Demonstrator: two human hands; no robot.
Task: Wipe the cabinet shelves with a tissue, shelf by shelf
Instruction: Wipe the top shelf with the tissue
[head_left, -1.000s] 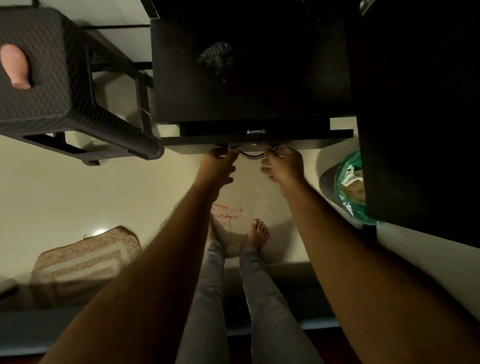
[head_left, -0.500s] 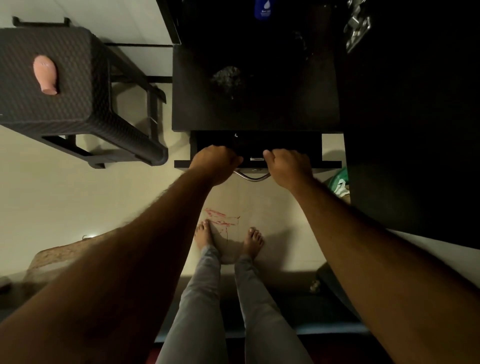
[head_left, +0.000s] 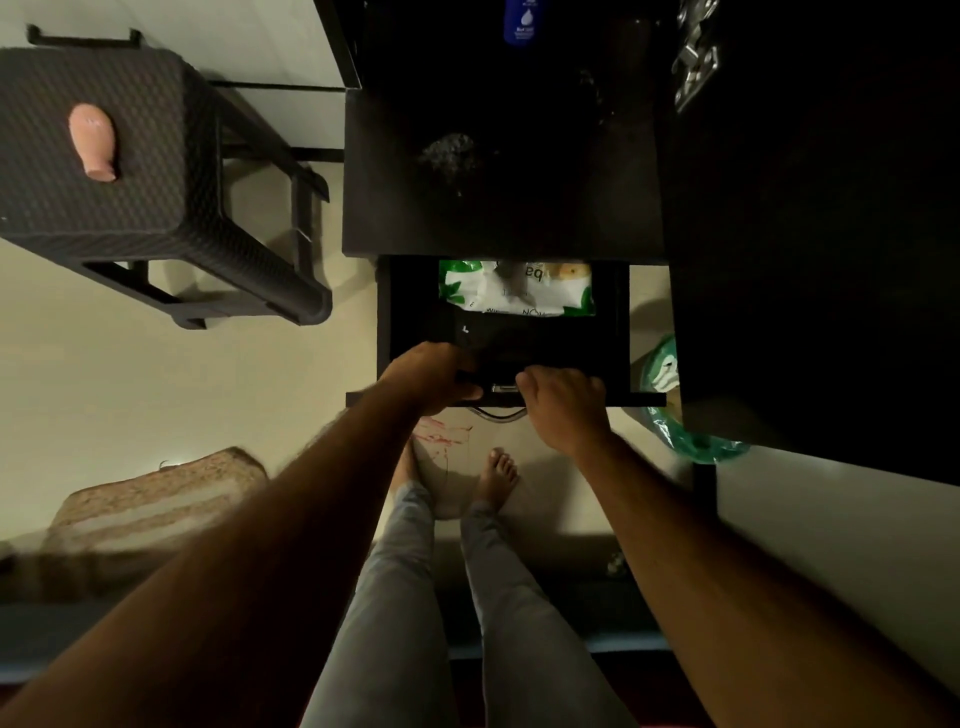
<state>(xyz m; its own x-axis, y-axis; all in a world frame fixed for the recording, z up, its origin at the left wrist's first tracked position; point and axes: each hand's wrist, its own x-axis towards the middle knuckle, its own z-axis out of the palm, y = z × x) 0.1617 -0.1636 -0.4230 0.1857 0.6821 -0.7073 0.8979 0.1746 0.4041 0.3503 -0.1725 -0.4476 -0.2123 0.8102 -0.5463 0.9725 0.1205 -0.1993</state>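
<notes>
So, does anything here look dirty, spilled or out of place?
Yes. Red marks stain the pale floor below the open drawer, like a spill. A greyish dusty patch sits on the dark cabinet top.

The drawer under my hands looks like matt black wood, with a shiny metal handle. Inside lies a glossy plastic wipes pack. Upper left, the stool shows woven-textured plastic; the floor is smooth.
</notes>
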